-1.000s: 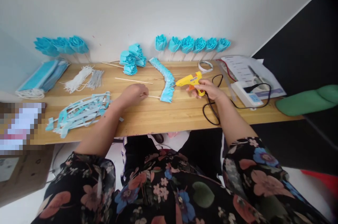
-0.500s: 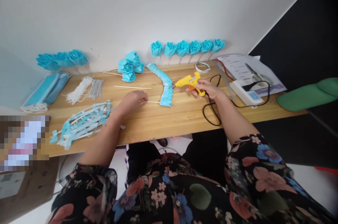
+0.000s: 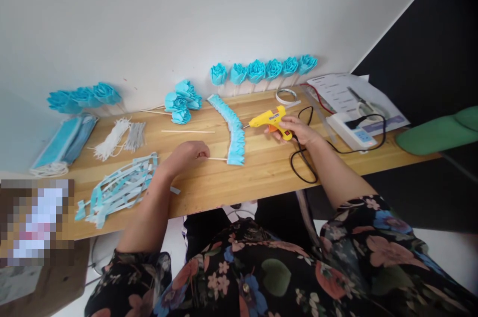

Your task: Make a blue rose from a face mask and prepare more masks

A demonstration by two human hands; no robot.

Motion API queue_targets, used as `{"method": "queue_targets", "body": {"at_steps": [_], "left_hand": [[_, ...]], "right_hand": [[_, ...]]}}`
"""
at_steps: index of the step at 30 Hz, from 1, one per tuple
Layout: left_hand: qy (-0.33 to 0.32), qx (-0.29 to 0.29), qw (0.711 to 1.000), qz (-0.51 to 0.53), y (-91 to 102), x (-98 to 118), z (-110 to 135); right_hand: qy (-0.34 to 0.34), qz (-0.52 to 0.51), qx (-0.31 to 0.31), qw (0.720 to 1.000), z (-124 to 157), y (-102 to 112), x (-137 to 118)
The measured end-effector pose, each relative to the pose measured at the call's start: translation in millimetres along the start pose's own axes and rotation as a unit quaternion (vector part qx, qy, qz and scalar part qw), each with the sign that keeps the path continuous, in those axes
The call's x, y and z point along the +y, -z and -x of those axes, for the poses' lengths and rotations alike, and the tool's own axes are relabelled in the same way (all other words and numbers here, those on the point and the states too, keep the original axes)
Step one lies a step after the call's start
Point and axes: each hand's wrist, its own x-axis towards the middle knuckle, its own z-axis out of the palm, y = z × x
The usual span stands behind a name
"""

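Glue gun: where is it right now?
In the head view, the yellow glue gun is right of centre on the wooden table, gripped by the right hand; its nozzle points left at the curved blue pleated strip.

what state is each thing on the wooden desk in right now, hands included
left hand: pinching thin wooden stick, resting on desk
right hand: gripping yellow glue gun, nozzle pointing left
curved strip of folded blue petals: lying flat, its near end on the stick's tip
black cord: looped loosely on wooden desk
six blue fabric roses: upright in a row against the wall
blue face masks: stacked
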Motion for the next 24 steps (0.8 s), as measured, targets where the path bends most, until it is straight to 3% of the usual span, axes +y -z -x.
{"method": "queue_targets", "body": {"at_steps": [8, 12, 15, 19, 22, 24], "left_hand": [[0.026, -0.026, 0.998, 0.054, 5.7, 3, 4], [0.036, 0.064, 0.992, 0.103, 24.4, 13, 11], [0.076, 0.162, 0.974, 0.137, 42.1, 21, -2], [0.142, 0.189, 0.918, 0.319, 43.9, 16, -54], [0.214, 0.191, 0.829, 0.48, 26.6, 0, -101], [0.254, 0.231, 0.778, 0.526, 13.9, -12, -127]], "right_hand": [[-0.004, -0.009, 0.003, 1.0, 0, -2, -4], [0.001, -0.032, 0.002, 0.999, -2, -1, -2], [0.003, -0.031, 0.0, 1.0, -2, 0, -1], [0.0, -0.043, 0.002, 0.999, -3, 0, -1], [-0.005, -0.056, 0.008, 0.998, -3, 2, 0], [-0.008, -0.059, 0.007, 0.998, -3, 3, 2]]}}
